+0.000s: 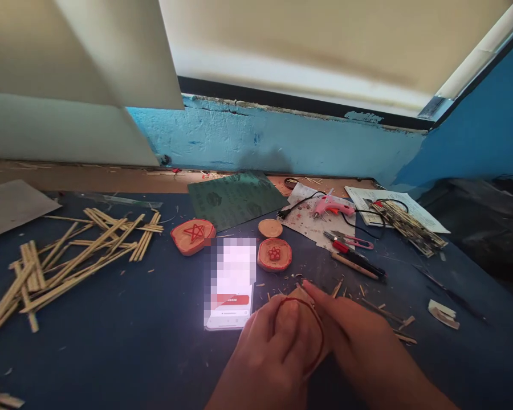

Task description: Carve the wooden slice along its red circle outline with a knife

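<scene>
Near the front of the dark table, my left hand (267,341) grips a pale wooden piece (314,327) that carries a curved red line. Its fingers press on the face of the piece. My right hand (354,324) is closed on the right edge of the same piece, thumb and finger pinched near its top corner. Whether a small tool is in that pinch cannot be made out. Just beyond sit a piece with a red flower (274,254), a small plain disc (270,228) and a piece with a red star (193,236). A lit phone (231,285) lies left of my hands.
Wooden sticks (89,250) lie scattered at the left. A green sheet (237,199) is at the back. Farther right are a pink glue gun (331,206), cutters (350,247), a stick bundle (410,228) and a dark thin tool (451,293). Wood scraps surround my right hand.
</scene>
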A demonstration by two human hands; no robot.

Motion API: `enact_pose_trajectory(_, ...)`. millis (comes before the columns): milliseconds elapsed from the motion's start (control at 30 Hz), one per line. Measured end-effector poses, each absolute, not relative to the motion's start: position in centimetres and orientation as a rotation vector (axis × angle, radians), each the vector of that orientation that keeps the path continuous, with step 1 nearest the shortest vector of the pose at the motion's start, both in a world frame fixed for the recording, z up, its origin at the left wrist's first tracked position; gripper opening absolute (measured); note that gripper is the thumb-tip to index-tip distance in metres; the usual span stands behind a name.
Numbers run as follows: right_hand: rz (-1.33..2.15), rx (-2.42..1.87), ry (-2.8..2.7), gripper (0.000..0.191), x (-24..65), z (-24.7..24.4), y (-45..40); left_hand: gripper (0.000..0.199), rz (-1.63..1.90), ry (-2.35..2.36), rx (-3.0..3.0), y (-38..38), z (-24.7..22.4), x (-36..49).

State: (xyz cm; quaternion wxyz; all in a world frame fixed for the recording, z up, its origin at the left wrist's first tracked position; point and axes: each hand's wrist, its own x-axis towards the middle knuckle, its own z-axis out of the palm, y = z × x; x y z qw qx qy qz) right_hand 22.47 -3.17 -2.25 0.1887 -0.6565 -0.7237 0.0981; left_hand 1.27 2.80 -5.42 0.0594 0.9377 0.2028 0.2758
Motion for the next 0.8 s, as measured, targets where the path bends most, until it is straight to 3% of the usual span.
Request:
enact_pose_trajectory(233,0.741,-1.998,-1.88,0.045,25.9,1.0,-4.2,0.051,0.71,0.591,2.721,3.5,-4.4,0.0)
enact_pose_trajectory(433,1.001,-1.801,-1.654,0.025,27.4,3.3,-1.2,0.099,0.594,0.862,2.6,3.7,-2.5,0.0)
enact_pose_trajectory(533,1.038,-1.636,-1.581,0.018,28.0,4.2,2.4,0.096,0.592,0.913,2.538,4.0,-2.1,0.1)
enact_pose_trajectory(800,1.127,-1.308,-1.424,0.043,27.8,3.2,9.0,0.084,0.536,0.913,2.474,4.9,-1.8,-0.1)
